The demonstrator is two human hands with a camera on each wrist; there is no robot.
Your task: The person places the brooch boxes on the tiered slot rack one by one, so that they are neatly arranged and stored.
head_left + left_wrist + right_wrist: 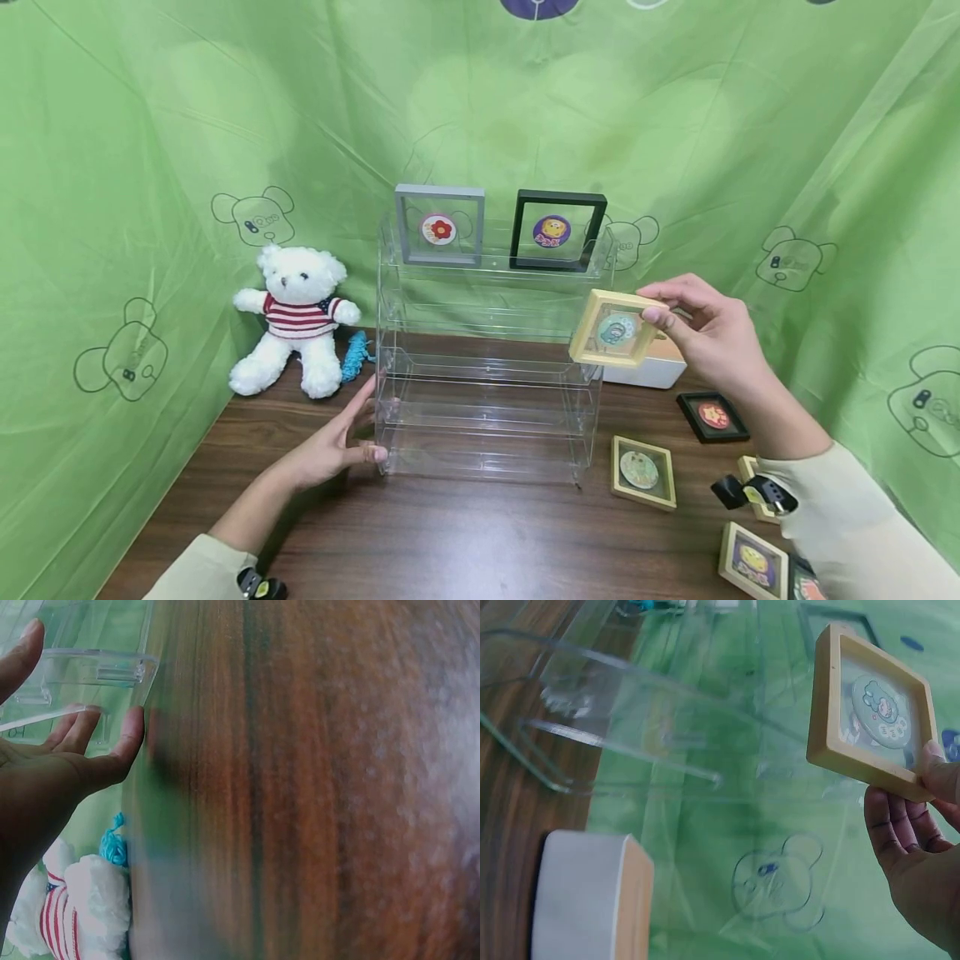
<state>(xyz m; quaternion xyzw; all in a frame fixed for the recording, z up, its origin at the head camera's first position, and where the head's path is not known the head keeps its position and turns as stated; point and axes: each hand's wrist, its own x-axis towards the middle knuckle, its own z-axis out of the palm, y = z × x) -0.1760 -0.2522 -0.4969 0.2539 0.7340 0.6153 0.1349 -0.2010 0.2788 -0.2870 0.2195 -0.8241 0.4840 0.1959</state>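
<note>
In the head view my right hand (716, 329) pinches a yellow-framed display case (580, 337) by its right edge, thumb in front and fingers behind. A round green badge shows inside this case, also in the right wrist view. The case is raised at the right side of a clear tiered display rack (483, 479). My left hand (330, 446) is at the rack's left side, fingers extended along it and thumb at the front corner. On the top tier stand a grey-framed case (402, 229) with a flower badge and a black-framed case (516, 232) with a yellow-and-purple badge.
Right of the rack, a yellow-framed case (639, 472), a black-framed case (712, 417) and more cases lie on the wooden table (450, 550). A white box (645, 372) stands behind them. A white teddy bear (296, 321) sits left beside blue yarn (356, 357); green cloth (480, 108) hangs around.
</note>
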